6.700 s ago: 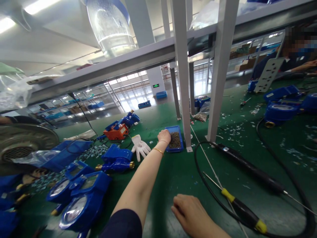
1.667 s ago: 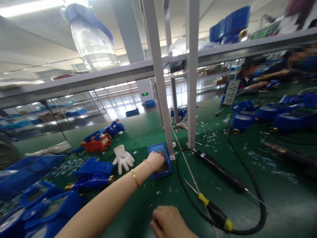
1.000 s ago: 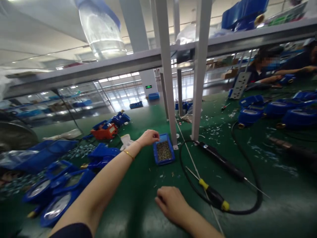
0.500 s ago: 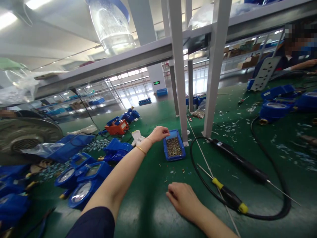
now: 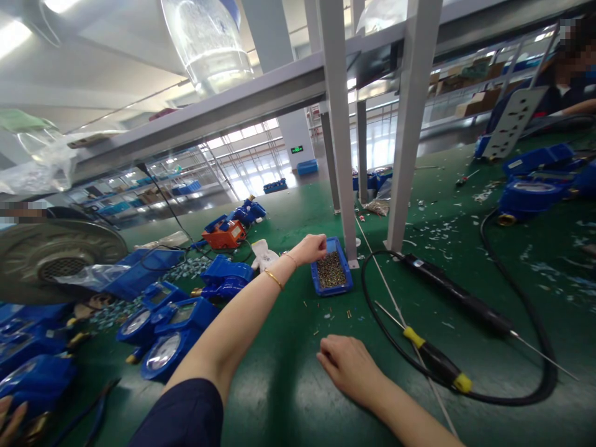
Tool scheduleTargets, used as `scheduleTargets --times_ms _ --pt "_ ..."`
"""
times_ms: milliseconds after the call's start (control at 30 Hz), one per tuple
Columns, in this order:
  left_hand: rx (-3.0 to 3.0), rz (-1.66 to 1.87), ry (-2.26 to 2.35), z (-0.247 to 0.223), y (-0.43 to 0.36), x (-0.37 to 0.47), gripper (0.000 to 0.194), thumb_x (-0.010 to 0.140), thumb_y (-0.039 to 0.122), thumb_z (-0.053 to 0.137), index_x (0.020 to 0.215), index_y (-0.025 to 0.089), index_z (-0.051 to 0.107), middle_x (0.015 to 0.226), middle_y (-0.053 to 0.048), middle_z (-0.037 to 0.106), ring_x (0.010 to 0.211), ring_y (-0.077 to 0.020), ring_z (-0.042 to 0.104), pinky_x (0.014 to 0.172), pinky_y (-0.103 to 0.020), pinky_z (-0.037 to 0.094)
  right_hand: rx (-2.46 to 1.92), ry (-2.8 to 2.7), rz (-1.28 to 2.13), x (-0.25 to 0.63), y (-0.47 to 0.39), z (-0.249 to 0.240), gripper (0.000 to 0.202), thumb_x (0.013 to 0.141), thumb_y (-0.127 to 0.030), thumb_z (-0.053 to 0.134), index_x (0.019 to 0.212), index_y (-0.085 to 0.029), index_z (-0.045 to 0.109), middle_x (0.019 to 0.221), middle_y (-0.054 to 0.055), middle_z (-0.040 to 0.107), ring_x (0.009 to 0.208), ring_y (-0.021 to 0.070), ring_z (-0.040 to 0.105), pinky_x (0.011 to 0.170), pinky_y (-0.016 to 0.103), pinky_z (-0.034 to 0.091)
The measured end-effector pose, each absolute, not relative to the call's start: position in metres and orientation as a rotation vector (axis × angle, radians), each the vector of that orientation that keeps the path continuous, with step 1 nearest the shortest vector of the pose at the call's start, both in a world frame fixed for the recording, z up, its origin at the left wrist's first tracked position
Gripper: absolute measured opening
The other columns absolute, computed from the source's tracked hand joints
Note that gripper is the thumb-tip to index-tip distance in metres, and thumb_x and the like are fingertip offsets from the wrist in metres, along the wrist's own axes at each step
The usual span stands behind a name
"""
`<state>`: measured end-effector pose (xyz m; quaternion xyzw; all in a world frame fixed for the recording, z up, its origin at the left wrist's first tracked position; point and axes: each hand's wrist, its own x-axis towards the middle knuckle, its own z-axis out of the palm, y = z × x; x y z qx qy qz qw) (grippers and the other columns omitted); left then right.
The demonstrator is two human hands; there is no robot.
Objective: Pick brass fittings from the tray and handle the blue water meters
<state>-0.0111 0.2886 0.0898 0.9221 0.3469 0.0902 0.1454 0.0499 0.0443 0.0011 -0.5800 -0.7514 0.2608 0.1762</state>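
Note:
My left hand [image 5: 313,248] reaches to the left rim of a small blue bin [image 5: 333,290] holding many small brass-coloured screws [image 5: 331,271]. Its fingers are curled together, and what they hold, if anything, is hidden. On the green tabletop nearer to me rests my right hand [image 5: 350,367], its fingers bent inward with their contents out of sight. A few loose screws [image 5: 349,314] lie between this hand and the bin. To its right is a screwdriver [image 5: 437,360] with a black and yellow handle, beside a black electric screwdriver [image 5: 459,298] on a cable.
Blue meters [image 5: 174,335] stand to the left, near an orange device [image 5: 225,234] and a white glove [image 5: 263,256]. Another person's hand [image 5: 12,419] touches a meter at lower left. Grey shelf posts [image 5: 410,130] rise behind the bin. A power strip [image 5: 514,121] stands at right.
My left hand has shifted slightly toward the bin's rim, its fingers more tucked in. The right hand keeps its place. Another person's fingers have appeared at lower left. The view has shifted a little.

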Motion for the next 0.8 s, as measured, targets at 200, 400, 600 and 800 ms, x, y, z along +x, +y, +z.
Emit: scheduleTargets --times_ms 200,400,600,800 --pt "2.61 0.841 0.786 0.129 0.217 0.006 0.017 0.1 0.016 0.051 0.117 0.016 0.052 0.094 -0.002 0.067 0.082 -0.0113 0.07 0.079 -0.022 0.057 -1.621 -2.113 0.768 0.05 0.046 -0.002 0.018 0.096 -0.024 0.053 0.081 -0.018 0.061 0.088 0.003 0.068 0.082 0.0173 0.064 0.064 0.028 0.026" --pt "3.008 1.054 -0.041 0.165 0.15 0.107 0.037 0.1 0.004 0.032 0.132 0.014 0.048 0.134 -0.004 0.059 0.122 -0.0124 0.059 0.106 -0.022 0.049 -1.621 -2.12 0.756 0.047 0.049 -0.006 0.016 0.095 -0.021 0.05 0.084 -0.018 0.062 0.092 0.005 0.07 0.087 0.019 0.066 0.067 0.027 0.031" --pt "2.955 0.614 0.274 0.141 0.176 0.157 0.063 0.08 -0.011 0.052 0.14 0.008 0.045 0.14 -0.013 0.056 0.125 -0.0208 0.058 0.108 -0.029 0.049 -1.678 -2.17 0.687 0.045 0.059 -0.004 0.01 0.089 -0.027 0.06 0.084 -0.02 0.065 0.096 0.002 0.073 0.09 0.019 0.068 0.063 0.026 0.031" --pt "2.719 0.759 0.905 0.117 0.229 0.041 0.019 0.101 0.02 0.049 0.099 0.016 0.068 0.084 -0.002 0.074 0.08 -0.0156 0.071 0.08 -0.025 0.055 -1.667 -2.109 0.71 0.046 0.053 -0.002 0.015 0.093 -0.029 0.055 0.086 -0.02 0.064 0.094 0.003 0.071 0.088 0.0191 0.066 0.063 0.029 0.026"
